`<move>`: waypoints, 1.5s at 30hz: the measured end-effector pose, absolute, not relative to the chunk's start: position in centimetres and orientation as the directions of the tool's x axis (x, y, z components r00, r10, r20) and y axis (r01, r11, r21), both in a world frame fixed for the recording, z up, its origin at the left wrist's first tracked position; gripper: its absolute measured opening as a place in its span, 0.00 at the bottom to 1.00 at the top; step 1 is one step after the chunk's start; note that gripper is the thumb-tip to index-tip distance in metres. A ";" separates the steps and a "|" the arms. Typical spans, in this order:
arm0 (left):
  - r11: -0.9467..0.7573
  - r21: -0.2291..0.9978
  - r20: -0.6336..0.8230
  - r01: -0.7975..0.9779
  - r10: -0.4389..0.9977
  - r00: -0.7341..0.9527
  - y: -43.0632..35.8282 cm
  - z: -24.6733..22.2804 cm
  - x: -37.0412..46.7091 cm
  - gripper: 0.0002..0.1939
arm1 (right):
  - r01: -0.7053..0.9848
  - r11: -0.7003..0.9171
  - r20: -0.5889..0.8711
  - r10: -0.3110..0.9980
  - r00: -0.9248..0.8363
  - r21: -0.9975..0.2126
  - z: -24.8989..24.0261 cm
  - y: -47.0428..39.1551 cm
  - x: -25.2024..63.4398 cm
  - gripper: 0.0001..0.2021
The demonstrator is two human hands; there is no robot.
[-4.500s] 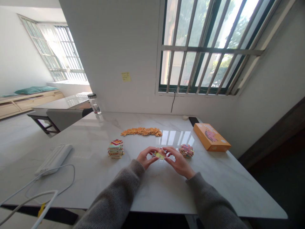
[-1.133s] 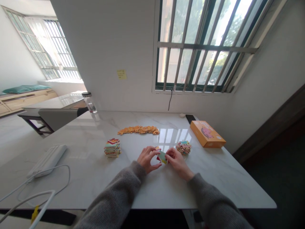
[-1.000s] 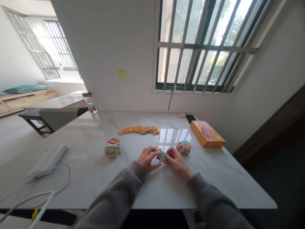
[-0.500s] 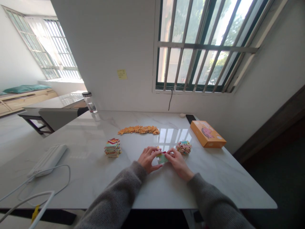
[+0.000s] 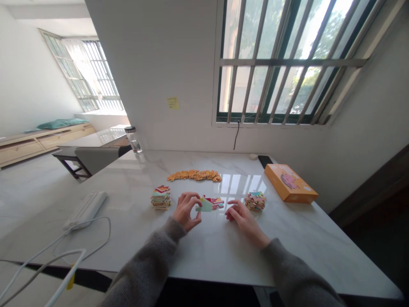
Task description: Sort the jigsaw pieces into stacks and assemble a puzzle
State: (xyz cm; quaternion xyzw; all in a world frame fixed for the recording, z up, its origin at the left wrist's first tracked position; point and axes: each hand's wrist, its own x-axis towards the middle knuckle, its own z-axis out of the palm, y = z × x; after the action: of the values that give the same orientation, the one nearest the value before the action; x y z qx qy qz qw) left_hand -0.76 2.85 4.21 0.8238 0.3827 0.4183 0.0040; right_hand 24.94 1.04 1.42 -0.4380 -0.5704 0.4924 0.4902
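Between the thumb and fingers of my left hand (image 5: 188,212) is a pale green jigsaw puzzle piece (image 5: 206,205) with a yellow corner. Just behind it, several red and pink puzzle pieces (image 5: 218,202) lie on the table. My right hand (image 5: 243,218) hovers to the right of these pieces, its fingers loosely bent and apart, with nothing in them. A stack of puzzle pieces (image 5: 160,198) stands to the left of my left hand. Another stack of pieces (image 5: 255,201) is close beyond my right hand.
A long row of orange-backed pieces (image 5: 194,175) lies farther back. The orange puzzle box (image 5: 290,183) and a black phone (image 5: 265,161) are at the right. A power strip (image 5: 85,210) with white cables lies left; a water bottle (image 5: 133,140) stands at the table's back left.
My right hand has let go of the green piece and drawn away to the right. My left hand has moved left with it, uncovering the red pieces. The view has shifted slightly.
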 end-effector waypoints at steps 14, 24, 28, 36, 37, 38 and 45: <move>-0.485 0.367 0.531 0.794 0.810 0.249 8.7 5.9 -16.9 0.04 | 0.222 0.270 0.209 0.941 -0.266 -0.937 0.9 1.0 25.2 0.15; -0.459 0.325 0.568 0.827 0.794 0.218 8.5 5.5 -16.6 0.05 | 0.240 0.276 0.209 0.940 -0.271 -0.931 1.0 0.9 25.2 0.15; -0.581 0.249 0.687 0.775 0.670 0.281 6.6 6.6 -12.0 0.04 | 0.255 0.284 0.212 0.938 -0.276 -0.925 1.1 0.8 25.1 0.14; -0.693 0.308 0.531 0.652 0.694 0.487 6.0 1.8 0.7 0.12 | 0.261 0.282 0.218 0.944 -0.247 -0.923 1.0 0.9 25.3 0.14; -0.677 0.330 0.523 0.658 0.712 0.469 6.3 1.0 1.8 0.15 | 0.262 0.281 0.218 0.945 -0.246 -0.923 1.0 1.0 25.3 0.14; -0.661 0.342 0.508 0.668 0.728 0.461 6.6 0.4 2.7 0.17 | 0.263 0.280 0.217 0.945 -0.245 -0.923 1.0 1.0 25.3 0.15; -0.603 0.372 0.431 0.706 0.785 0.444 7.4 -0.4 4.9 0.09 | 0.282 0.291 0.222 0.942 -0.254 -0.914 0.9 1.0 25.3 0.14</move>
State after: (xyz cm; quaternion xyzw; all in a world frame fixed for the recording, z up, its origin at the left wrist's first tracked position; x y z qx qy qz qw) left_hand 4.92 7.37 -0.43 0.8470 0.4401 0.2901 0.0688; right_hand 25.30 1.04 0.89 -0.4457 -0.6864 0.3945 0.4178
